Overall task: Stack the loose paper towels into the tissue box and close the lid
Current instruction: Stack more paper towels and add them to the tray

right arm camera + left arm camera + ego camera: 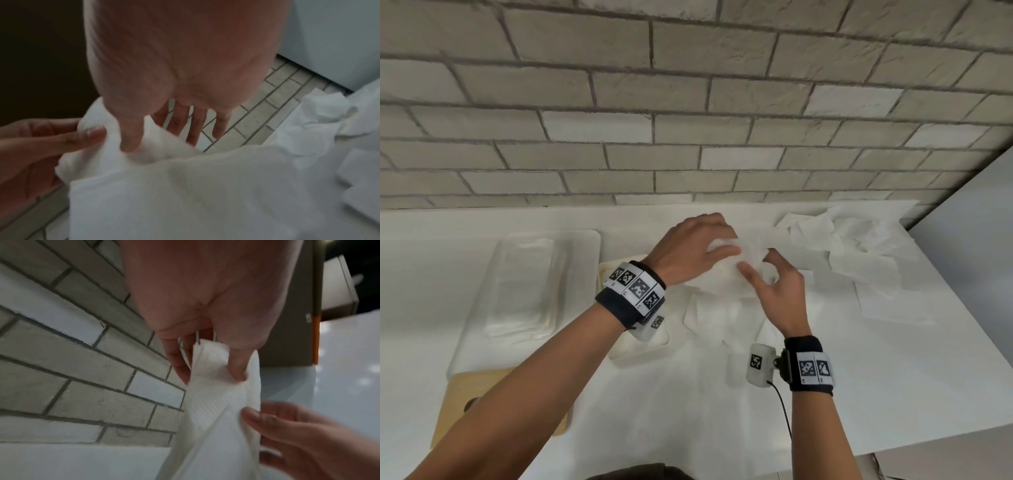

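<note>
My left hand (726, 246) pinches one corner of a white paper towel (751, 255) above the counter; in the left wrist view the left hand (213, 369) has thumb and fingers closed on the paper towel (218, 402). My right hand (760, 270) takes the same towel just to the right. The right wrist view shows the right hand (156, 138) with its thumb in front of the paper towel (185, 186) and its fingers behind. The clear tissue box (479, 294) stands at the left, open, with flat towels (524, 291) stacked inside.
A pile of loose towels (859, 246) lies at the back right, and more towels (722, 318) lie under my hands. A cream tray (654, 346) sits below my left wrist. A wooden lid (458, 387) lies in front of the box. A brick wall (688, 137) backs the counter.
</note>
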`<state>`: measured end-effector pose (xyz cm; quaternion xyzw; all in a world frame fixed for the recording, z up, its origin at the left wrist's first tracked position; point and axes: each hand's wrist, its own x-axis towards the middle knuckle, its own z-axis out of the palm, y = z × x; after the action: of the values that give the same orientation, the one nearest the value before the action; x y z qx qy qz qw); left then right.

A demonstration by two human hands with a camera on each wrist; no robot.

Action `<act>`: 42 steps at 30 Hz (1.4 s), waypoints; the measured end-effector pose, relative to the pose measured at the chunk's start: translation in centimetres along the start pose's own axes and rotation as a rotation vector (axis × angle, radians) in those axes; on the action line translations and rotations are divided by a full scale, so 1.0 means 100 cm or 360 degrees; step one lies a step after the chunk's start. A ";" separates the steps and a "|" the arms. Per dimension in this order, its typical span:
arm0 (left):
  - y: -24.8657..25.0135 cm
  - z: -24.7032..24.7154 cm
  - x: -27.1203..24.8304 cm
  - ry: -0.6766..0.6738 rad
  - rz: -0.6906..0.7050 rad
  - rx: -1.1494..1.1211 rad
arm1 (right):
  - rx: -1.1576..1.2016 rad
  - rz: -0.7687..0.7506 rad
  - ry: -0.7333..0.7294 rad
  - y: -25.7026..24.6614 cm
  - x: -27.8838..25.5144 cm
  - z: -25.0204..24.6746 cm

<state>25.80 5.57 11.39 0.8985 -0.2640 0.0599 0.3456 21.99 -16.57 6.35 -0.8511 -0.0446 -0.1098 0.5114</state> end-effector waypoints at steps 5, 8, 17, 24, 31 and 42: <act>0.009 -0.013 -0.003 0.0389 -0.0262 -0.0522 | 0.0407 0.0063 0.0191 -0.014 0.015 0.000; -0.003 0.000 -0.013 0.0283 -0.0550 -0.0641 | 0.0609 0.0130 0.0120 -0.020 0.017 0.000; -0.005 -0.010 -0.051 0.0252 -0.0634 -0.0852 | 0.0898 0.0221 -0.0032 -0.044 -0.004 0.029; -0.013 -0.041 -0.103 0.0337 -0.0840 -0.1157 | 0.1000 0.0479 0.0089 -0.060 -0.021 0.085; -0.054 -0.026 -0.183 0.0651 -0.1220 -0.1120 | 0.0889 0.0662 -0.0226 -0.053 -0.048 0.158; -0.088 -0.027 -0.268 0.0858 -0.1574 -0.1132 | -0.0124 0.0395 -0.0370 -0.034 -0.050 0.206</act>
<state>7.69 24.39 0.51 0.6985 0.2712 0.0261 0.6618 19.38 3.37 -1.25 -0.8762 0.0063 0.0517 0.4790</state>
